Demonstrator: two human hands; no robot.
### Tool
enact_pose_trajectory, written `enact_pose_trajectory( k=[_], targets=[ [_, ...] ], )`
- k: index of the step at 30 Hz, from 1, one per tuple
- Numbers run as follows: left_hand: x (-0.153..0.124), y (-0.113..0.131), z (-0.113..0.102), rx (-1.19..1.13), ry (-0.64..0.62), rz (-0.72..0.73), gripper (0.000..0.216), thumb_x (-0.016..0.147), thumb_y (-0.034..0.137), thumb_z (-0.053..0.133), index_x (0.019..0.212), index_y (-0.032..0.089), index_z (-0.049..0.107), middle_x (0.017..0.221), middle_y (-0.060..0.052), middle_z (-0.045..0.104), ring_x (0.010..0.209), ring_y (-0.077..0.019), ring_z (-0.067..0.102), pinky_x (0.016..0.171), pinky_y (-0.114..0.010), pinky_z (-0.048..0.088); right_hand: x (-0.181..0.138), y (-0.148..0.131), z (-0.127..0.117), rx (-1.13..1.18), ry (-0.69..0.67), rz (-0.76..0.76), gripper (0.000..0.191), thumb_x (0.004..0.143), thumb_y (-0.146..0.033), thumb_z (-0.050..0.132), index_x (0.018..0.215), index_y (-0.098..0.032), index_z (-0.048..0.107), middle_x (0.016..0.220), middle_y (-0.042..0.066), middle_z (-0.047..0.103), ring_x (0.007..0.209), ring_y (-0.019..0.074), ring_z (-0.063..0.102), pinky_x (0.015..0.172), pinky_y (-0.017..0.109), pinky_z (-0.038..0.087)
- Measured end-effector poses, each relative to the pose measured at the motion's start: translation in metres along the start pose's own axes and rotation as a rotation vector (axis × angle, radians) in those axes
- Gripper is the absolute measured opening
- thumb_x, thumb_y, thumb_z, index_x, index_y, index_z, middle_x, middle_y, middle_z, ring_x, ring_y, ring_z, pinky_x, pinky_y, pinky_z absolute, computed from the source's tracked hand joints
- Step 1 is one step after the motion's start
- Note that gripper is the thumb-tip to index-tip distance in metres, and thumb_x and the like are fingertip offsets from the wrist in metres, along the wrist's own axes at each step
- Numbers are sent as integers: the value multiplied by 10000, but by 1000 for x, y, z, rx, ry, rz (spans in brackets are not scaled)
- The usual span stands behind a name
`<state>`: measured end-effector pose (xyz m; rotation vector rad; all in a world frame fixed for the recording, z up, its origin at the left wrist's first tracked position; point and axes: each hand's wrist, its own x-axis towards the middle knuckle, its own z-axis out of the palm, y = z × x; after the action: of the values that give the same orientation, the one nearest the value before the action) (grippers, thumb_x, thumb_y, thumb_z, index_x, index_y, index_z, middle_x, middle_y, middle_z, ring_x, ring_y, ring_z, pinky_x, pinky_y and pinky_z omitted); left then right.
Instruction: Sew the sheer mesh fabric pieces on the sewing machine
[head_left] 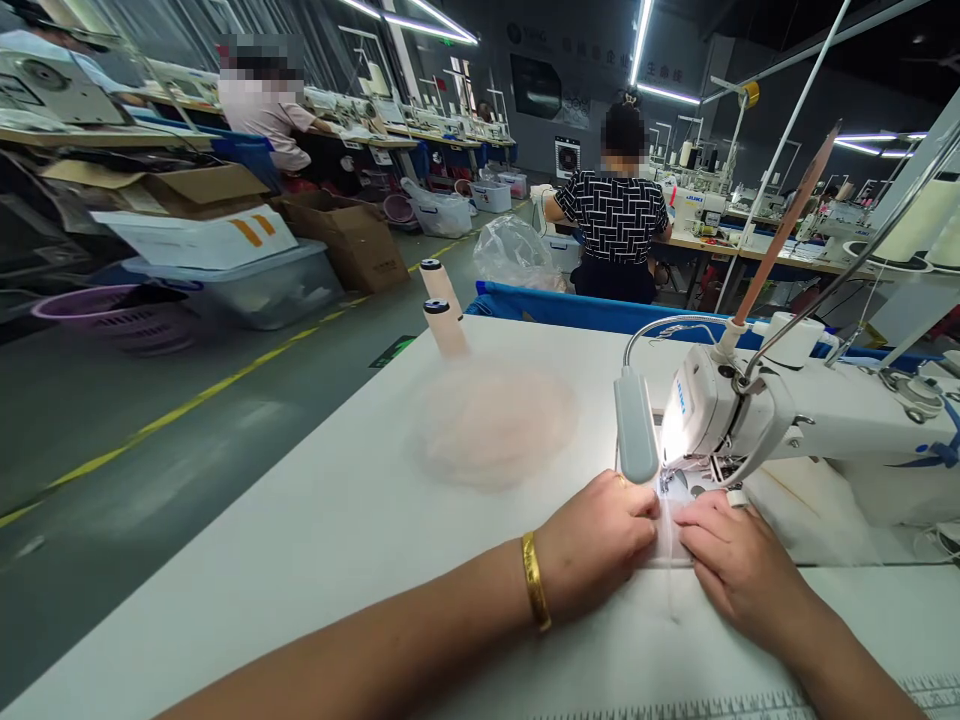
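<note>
A white sewing machine (697, 405) stands at the right, its lamp lighting the needle area. My left hand (604, 530), with a gold bangle at the wrist, is closed beside the presser foot (666, 482), fingers curled on sheer whitish fabric (667, 545). Opposite it, my right hand (739, 555) has its bent fingers on the same fabric, just right of the needle; a white band circles one finger. The fabric's edges are hard to make out. A thin, pale strand hangs from it toward me. Farther left on the table lies a round heap of sheer pinkish fabric (491, 425).
Two pale pink thread cones (446, 325) stand at the table's far left corner. A grey lamp head (636, 425) hangs close to my left fingers. A ruler strip (675, 708) runs along the near edge. Ahead, a person (615, 225) sits at another machine. Boxes (341, 240) line the aisle.
</note>
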<state>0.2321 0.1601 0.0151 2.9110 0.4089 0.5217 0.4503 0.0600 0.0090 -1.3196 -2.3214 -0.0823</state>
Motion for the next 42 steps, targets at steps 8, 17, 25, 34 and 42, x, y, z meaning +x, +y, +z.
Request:
enact_pose_trajectory(
  k=[8,17,25,34,42],
  targets=[
    [-5,3,5,-23,41,21,90,939,213,679,852,191,687,937,-31,722,816,-195,596,718,-334,428,2,-1,-1,-2,13,24,310,890,-15,461,1018,-213,662,999,54,734,936,245,614,724,358,386],
    [3,-6,9,-5,76,-36,144,964,160,609,853,188,696,941,-38,726,898,-202,639,784,-329,460,-1,12,13,-118,21,73,369,868,-31,455,1102,-191,691,1104,103,752,1020,297,641,847,423,483],
    [-1,-1,6,-18,102,48,158,863,56,596,836,191,674,1020,-42,727,904,-205,636,831,-355,447,-5,11,9,-93,25,39,404,916,-22,438,1205,-176,675,1205,108,740,1104,314,622,906,455,480],
    [-7,8,6,3,69,112,163,844,51,598,780,197,636,833,-7,707,742,-173,591,794,-369,391,-2,1,-3,50,-38,-44,334,962,-29,444,1120,-218,669,1031,63,727,935,236,623,728,359,447],
    [-2,-6,9,-9,74,30,157,828,59,611,746,182,667,853,-19,725,792,-187,597,745,-330,417,3,7,7,-46,-4,-5,336,930,-14,452,1118,-192,666,1045,91,725,963,257,637,703,345,472]
  ],
)
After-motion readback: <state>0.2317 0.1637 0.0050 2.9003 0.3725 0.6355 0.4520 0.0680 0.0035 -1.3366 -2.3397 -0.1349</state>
